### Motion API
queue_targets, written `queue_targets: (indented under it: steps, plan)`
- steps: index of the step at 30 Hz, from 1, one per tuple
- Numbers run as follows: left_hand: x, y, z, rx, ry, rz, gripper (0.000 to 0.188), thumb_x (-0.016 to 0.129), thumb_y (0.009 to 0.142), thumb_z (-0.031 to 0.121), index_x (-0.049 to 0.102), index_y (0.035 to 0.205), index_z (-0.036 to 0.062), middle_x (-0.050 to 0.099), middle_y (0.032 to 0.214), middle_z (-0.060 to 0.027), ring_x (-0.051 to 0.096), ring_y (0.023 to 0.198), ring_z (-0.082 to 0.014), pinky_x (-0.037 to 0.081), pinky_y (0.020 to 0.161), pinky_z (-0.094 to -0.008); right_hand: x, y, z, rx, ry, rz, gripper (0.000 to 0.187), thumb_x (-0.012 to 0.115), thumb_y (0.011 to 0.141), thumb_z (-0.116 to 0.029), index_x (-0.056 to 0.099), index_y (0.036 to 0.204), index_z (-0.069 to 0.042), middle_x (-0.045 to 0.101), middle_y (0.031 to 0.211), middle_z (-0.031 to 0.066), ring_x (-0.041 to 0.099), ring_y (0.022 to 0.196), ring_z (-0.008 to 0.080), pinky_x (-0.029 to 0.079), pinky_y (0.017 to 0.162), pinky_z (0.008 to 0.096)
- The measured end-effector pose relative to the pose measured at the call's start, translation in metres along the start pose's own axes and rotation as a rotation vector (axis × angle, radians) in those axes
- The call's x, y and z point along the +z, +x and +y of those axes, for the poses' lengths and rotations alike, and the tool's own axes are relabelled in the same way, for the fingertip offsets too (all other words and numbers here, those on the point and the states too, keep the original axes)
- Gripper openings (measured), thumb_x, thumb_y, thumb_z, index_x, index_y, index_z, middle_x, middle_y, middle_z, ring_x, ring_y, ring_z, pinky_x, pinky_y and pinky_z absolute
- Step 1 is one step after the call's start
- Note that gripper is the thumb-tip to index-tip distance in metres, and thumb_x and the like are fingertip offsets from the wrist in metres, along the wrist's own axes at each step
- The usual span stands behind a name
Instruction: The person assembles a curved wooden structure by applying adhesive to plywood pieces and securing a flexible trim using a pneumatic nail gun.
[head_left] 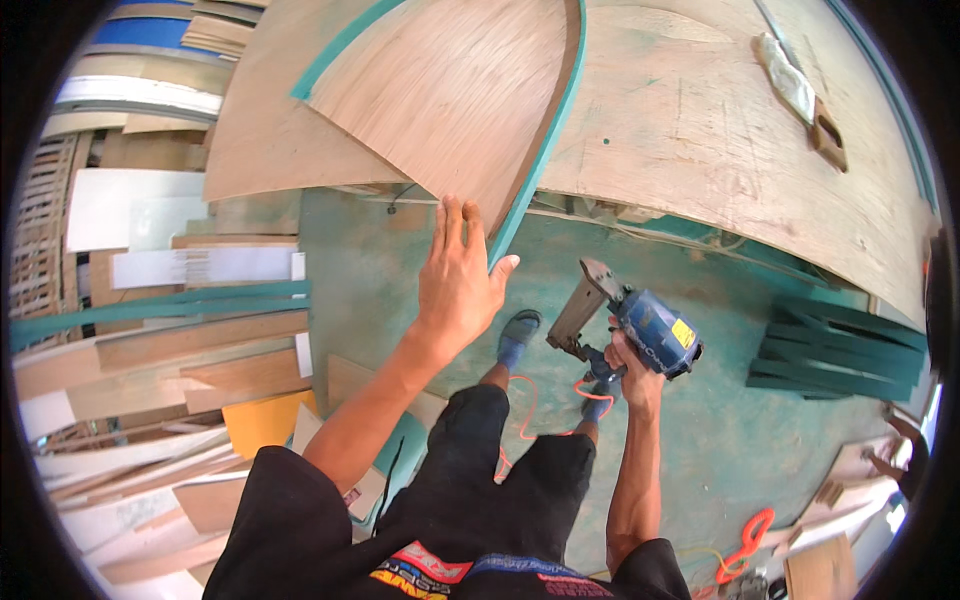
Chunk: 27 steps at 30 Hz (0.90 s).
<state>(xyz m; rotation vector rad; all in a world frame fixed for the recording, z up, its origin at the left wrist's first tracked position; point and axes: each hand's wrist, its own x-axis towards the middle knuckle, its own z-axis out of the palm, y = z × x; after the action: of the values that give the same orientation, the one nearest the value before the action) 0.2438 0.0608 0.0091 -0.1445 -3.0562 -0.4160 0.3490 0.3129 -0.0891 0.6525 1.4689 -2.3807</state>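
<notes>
Take likely stiff panel point(455, 110) by edges point(548, 158), with left hand point(458, 285) open atop; hold probably heavy nail gun point(655, 325) firmly, gripped in right hand point(634, 366).

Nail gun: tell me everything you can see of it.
The nail gun has a rounded, dark blue body, seemingly painted metal or plastic, with a yellow label on it. A long greyish-brown magazine angles off to the picture's left, scuffed-looking. The right hand grips it, and it is held tilted above the green floor, apart from the teal-edged panel. An orange hose shows below; whether it connects is unclear.
</notes>
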Motion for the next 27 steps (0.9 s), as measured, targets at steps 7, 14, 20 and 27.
queue_targets:
  steps: [7, 14, 20, 27]
  plan:
    - [-0.006, 0.006, 0.004, -0.064, -0.037, -0.022, 0.055, 0.072, 0.087, 0.013, 0.053, 0.130, -0.0149, 0.049, 0.137, -0.0396, 0.051, 0.129, -0.0488, 0.044, 0.108, -0.0448, 0.017, 0.076, -0.008, -0.066, -0.232, -0.198, 0.017, 0.072, 0.093, -0.013, 0.071, 0.107, -0.002, 0.053, 0.069, -0.0015, 0.045, 0.061, 0.0087, 0.035, 0.056, 0.0275]
    - [-0.006, 0.012, 0.012, -0.153, -0.038, -0.033, 0.048, 0.075, 0.084, 0.010, 0.062, 0.127, -0.0074, 0.054, 0.135, -0.0332, 0.071, 0.084, -0.0313, 0.054, 0.078, -0.0338, 0.031, 0.112, -0.020, -0.279, -0.264, -0.247, 0.030, 0.084, 0.085, -0.030, 0.071, 0.094, -0.005, 0.065, 0.079, 0.0005, 0.059, 0.072, 0.0124, 0.049, 0.066, 0.0298]
    - [-0.006, 0.014, 0.019, -0.210, -0.050, -0.071, 0.048, 0.074, 0.083, 0.009, 0.063, 0.128, -0.0062, 0.054, 0.135, -0.0336, 0.068, 0.069, -0.0218, 0.053, 0.068, -0.0304, 0.039, 0.132, 0.006, -0.448, -0.328, -0.167, 0.043, 0.085, 0.077, -0.010, 0.066, 0.113, 0.001, 0.073, 0.104, 0.0098, 0.070, 0.092, 0.0157, 0.056, 0.082, 0.0309]
    - [-0.007, 0.017, 0.015, -0.216, -0.098, -0.081, 0.050, 0.075, 0.083, 0.009, 0.063, 0.128, -0.0061, 0.053, 0.134, -0.0351, 0.055, 0.128, -0.0310, 0.051, 0.094, -0.0311, 0.023, 0.153, 0.053, -0.723, -0.485, -0.149, 0.039, 0.081, 0.072, -0.012, 0.065, 0.106, -0.002, 0.072, 0.097, 0.0104, 0.070, 0.086, 0.0189, 0.056, 0.076, 0.0320]
